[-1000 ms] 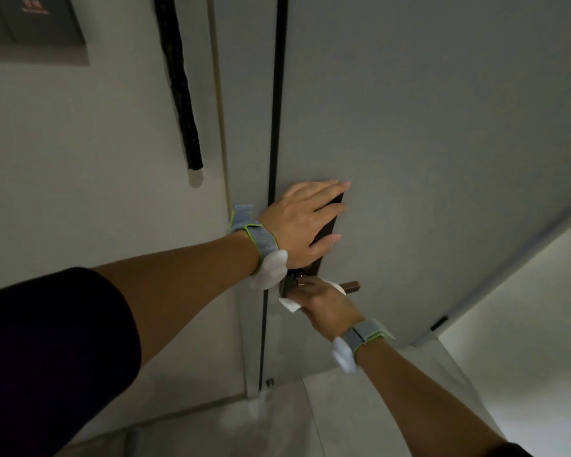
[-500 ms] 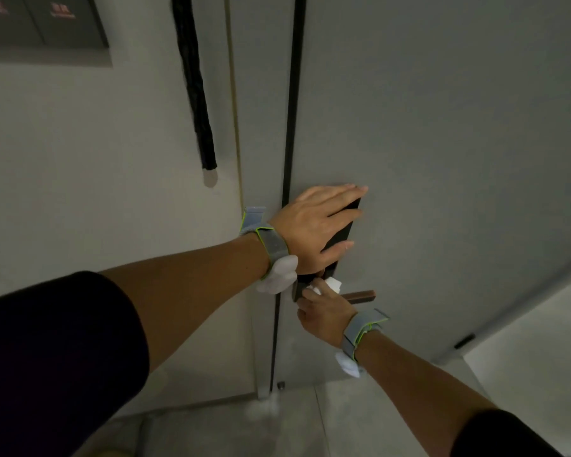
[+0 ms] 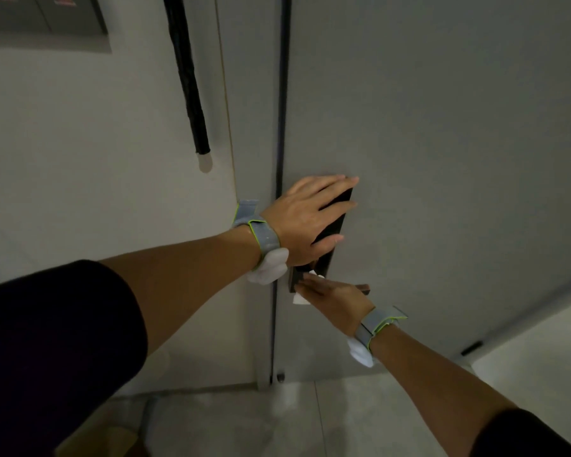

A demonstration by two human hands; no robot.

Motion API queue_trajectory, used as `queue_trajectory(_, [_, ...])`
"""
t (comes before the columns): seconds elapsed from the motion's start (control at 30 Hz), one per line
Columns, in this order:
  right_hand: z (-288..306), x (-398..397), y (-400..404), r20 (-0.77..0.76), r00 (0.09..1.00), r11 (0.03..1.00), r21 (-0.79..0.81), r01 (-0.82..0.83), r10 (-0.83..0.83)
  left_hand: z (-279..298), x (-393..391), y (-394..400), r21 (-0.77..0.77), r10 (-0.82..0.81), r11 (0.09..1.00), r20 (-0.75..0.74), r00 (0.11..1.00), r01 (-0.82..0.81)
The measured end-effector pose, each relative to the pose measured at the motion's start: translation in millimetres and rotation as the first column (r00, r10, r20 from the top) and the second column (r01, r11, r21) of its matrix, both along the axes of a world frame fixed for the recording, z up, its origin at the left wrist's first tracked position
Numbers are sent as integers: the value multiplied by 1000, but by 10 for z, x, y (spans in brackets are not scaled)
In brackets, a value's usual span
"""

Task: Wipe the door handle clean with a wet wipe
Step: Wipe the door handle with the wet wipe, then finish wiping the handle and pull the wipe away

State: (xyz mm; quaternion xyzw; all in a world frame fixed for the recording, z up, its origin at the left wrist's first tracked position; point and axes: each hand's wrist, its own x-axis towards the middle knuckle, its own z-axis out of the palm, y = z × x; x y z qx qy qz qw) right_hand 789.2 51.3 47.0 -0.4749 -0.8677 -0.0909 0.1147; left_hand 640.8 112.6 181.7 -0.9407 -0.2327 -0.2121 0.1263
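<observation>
- The left hand lies flat and open, fingers spread, on the black lock plate of the grey door, at the middle of the frame; it covers most of the plate.
- Just below it, the right hand is closed around the white wet wipe and presses it on the door handle.
- The handle is a dark brown lever below the plate; only its tip shows, to the right past the knuckles, as the right hand hides the rest.
- Bits of the wipe peek out at the left of the fingers, by the lower end of the plate.
- Both wrists wear grey bands edged in bright green, each with a white pad.
- A dark vertical gap runs down the door's left edge.
- A black wrapped cable hangs on the pale wall at upper centre-left.
- A grey panel with red marks sits in the upper left corner.
- Pale floor tiles fill the bottom of the frame.
</observation>
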Motion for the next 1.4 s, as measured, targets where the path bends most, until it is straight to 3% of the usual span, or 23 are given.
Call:
queue_trajectory(0.03, [31, 31, -55, -50, 987, 987, -48, 150, -153, -1, 4, -12, 1, 11, 1000, -3, 1000, -11])
queue_trajectory(0.07, [6, 94, -92, -59, 980, 974, -137, 182, -191, 1, 4, -26, 1, 20, 1000, -3, 1000, -20])
queue_trajectory(0.13, [-60, 253, -117, 33, 995, 961, -255, 104, -99, 6, -5, -56, -2, 37, 999, -1, 999, -37])
queue_trajectory(0.2, [40, 352, -137, 74, 983, 947, -266, 180, -166, 5, -47, -138, -5, 45, 999, 12, 999, -45])
queue_trajectory(0.3, [175, 299, -105, -78, 956, 924, -289, 250, -283, -64, -136, -271, -62, 65, 996, 58, 996, -61])
queue_trajectory(0.37, [311, 89, -174, -259, 874, 887, -337, 316, -410, -155, -295, -400, -171, 97, 982, 87, 991, -81])
queue_trajectory(0.47, [457, -228, -241, -448, 764, 854, -456, 250, -464, -326, -687, -614, -364, 200, 920, 127, 971, -142])
queue_trajectory(0.6, [635, -766, -334, -713, 474, 823, -566, 45, -516, -515, -1348, -860, -589, 423, 773, 202, 883, -236])
queue_trajectory(0.67, [691, -1109, -432, -756, 342, 798, -602, -30, -558, -561, -1719, -1001, -708, 596, 646, 234, 768, -286])
queue_trajectory(0.77, [771, -1615, -588, -778, 196, 771, -624, -128, -597, -597, -2147, -1203, -849, 741, 488, 281, 610, -201])
queue_trajectory(0.87, [830, -2090, -730, -764, 102, 725, -639, -257, -637, -553, -2473, -1353, -901, 779, 424, 309, 546, -95])
queue_trajectory(1.03, [936, -2606, -830, -722, 108, 611, -646, -458, -683, -418, -2938, -1460, -889, 764, 438, 290, 576, -132])
queue_trajectory(1.23, [875, -2898, -668, -648, 109, 506, -678, -533, -754, -338, -3393, -1428, -915, 836, 359, 227, 499, -186])
queue_trajectory(1.3, [864, -2951, -537, -609, 166, 437, -707, -556, -775, -319, -3492, -1411, -919, 840, 337, 195, 507, -206])
queue_trajectory(1.4, [857, -3124, -362, -639, 375, 427, -747, -510, -671, -343, -3663, -1367, -918, 864, 308, 161, 476, -248])
